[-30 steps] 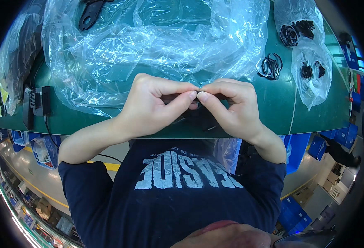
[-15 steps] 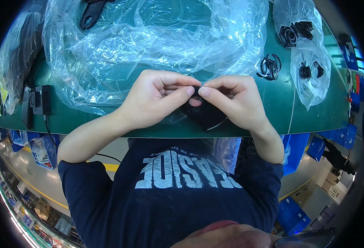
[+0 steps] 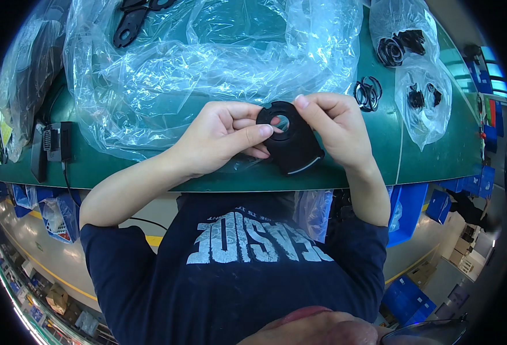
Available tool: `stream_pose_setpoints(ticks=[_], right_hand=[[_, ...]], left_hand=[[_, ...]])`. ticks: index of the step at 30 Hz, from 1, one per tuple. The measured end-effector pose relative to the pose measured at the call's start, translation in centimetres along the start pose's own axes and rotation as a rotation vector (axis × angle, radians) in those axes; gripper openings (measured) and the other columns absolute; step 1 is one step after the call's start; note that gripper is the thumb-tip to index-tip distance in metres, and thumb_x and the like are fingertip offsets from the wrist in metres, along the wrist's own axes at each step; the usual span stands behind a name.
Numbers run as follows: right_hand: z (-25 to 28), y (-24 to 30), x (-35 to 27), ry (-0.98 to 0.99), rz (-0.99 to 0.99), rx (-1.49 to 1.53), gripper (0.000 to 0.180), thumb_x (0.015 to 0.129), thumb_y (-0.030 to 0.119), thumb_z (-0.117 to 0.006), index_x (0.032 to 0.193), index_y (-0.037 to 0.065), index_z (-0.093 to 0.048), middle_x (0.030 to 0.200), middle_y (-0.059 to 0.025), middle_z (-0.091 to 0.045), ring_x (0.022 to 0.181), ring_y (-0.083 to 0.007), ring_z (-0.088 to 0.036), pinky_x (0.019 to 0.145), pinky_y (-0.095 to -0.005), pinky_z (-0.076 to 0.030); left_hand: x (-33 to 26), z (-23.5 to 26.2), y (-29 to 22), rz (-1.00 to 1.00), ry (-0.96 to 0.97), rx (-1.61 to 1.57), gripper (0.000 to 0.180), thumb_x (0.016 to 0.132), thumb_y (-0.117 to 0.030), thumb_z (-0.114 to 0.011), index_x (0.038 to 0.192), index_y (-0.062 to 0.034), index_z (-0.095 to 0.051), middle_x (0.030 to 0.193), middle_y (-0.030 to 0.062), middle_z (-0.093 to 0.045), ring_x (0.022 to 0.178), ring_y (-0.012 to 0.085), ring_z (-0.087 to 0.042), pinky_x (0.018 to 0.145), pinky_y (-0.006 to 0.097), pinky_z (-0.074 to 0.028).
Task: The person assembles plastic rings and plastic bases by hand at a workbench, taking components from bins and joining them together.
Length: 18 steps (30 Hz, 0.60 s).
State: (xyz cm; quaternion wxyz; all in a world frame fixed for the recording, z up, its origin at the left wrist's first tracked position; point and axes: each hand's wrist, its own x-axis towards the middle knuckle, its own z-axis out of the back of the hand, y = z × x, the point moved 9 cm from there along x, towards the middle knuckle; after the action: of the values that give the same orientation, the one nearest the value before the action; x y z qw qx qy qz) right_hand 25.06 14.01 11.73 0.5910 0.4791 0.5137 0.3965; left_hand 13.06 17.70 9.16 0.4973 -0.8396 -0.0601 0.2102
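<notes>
Black and rounded at one end, the holed plate [image 3: 298,150] is held up over the near edge of the green desk [image 3: 432,164]. The left hand [image 3: 226,135] pinches its left side, while the right hand [image 3: 337,123] has its thumb at the upper right rim, whether gripping I cannot tell. Beyond lies clear plastic sheeting [image 3: 207,70], with black rings [image 3: 368,94] to its right.

Set above a pale floor [image 3: 69,259] with a yellow stripe [image 3: 153,241], past the near edge of the green surface [image 3: 432,164]. Lit coolly, with bright bluish window panes [image 3: 494,71] beyond the right edge and blue bins [image 3: 406,299] past the near right corner. Bordered, past the near left corner, by cardboard boxes [image 3: 58,296] and a long white strip light [image 3: 20,315].
</notes>
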Motion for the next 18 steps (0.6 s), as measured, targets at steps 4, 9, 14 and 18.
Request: stream_pose_setpoints(ticks=[4,9,14,18], right_hand=[[-0.5,0.5,-0.1,0.015,0.073,0.026,0.019,0.087,0.011,-0.06,0.096,-0.005,-0.065,0.083,-0.0066,-0.066,0.074,-0.0074,-0.06,0.067,-0.0198,-0.049],[-0.5,1.1,-0.2,-0.013,0.166,0.0,0.02,0.087,0.009,-0.059,0.1,-0.006,-0.064,0.085,-0.008,-0.066,0.076,-0.0082,-0.06,0.068,-0.02,-0.049],[-0.4,1.8,-0.6,-0.055,0.205,0.034,0.027,0.086,0.004,-0.058,0.111,-0.006,-0.058,0.085,-0.0091,-0.066,0.078,-0.0106,-0.062,0.07,-0.0207,-0.05],[-0.6,1.7,-0.7,0.001,0.177,0.11,0.035,0.083,0.001,-0.061,0.116,-0.007,-0.053,0.092,-0.0114,-0.065,0.081,-0.0123,-0.062,0.074,-0.0225,-0.051]], left_hand=[[-0.3,-0.4,-0.8,-0.052,0.022,0.067,0.03,0.09,-0.014,-0.055,0.114,0.0046,-0.054,0.096,0.0093,-0.064,0.083,0.011,-0.062,0.072,0.022,-0.051],[-0.4,-0.6,-1.3,-0.149,-0.033,-0.022,0.031,0.089,-0.013,-0.056,0.114,0.0038,-0.055,0.094,0.0075,-0.064,0.082,0.0087,-0.06,0.072,0.022,-0.05],[-0.5,-0.6,-0.8,-0.092,-0.024,-0.004,0.031,0.089,-0.014,-0.056,0.116,0.0022,-0.054,0.092,0.0055,-0.064,0.081,0.0073,-0.06,0.071,0.021,-0.049],[-0.7,-0.5,-1.1,-0.15,-0.026,-0.04,0.03,0.089,-0.011,-0.056,0.115,0.0038,-0.055,0.094,0.007,-0.064,0.083,0.0072,-0.059,0.071,0.02,-0.05]])
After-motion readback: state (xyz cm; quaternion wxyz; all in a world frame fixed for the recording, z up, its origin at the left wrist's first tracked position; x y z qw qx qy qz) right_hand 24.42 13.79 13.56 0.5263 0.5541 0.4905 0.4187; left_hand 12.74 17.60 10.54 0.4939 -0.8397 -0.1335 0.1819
